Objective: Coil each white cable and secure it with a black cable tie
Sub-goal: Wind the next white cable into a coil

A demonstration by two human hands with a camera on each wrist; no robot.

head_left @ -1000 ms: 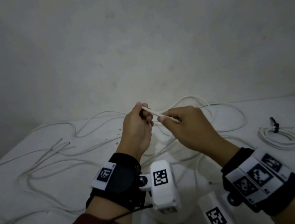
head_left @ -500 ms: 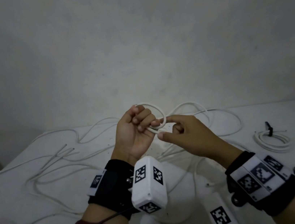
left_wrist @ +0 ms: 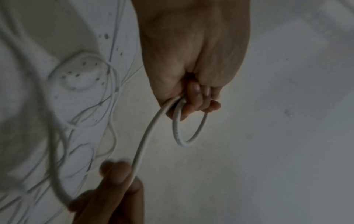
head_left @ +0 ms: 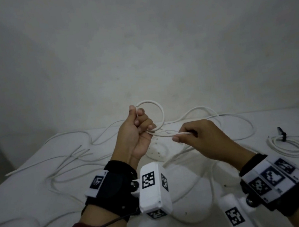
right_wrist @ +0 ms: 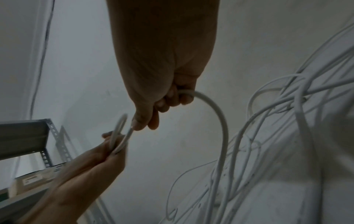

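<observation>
The left hand [head_left: 136, 132] is raised above the worktop [head_left: 39, 186], its grip clenched on the cable [head_left: 161, 112], fingers curled round the point where 1 small loop closes, so the loop stands clear of the tangle below and cannot spring open. The right hand [head_left: 204, 138] pinches the same cable a little further along, between thumb and forefinger, with the slack trailing off behind it down to the worktop; held this way it can feed the next turn toward the left hand. The coil looks barely begun: only 1 turn shows. Other loose cables [head_left: 70, 159] sprawl across the worktop, uncoiled. At the right lies 1 finished coil [head_left: 285, 145] with a black tie [head_left: 281, 132] round it, well apart from the hands.
</observation>
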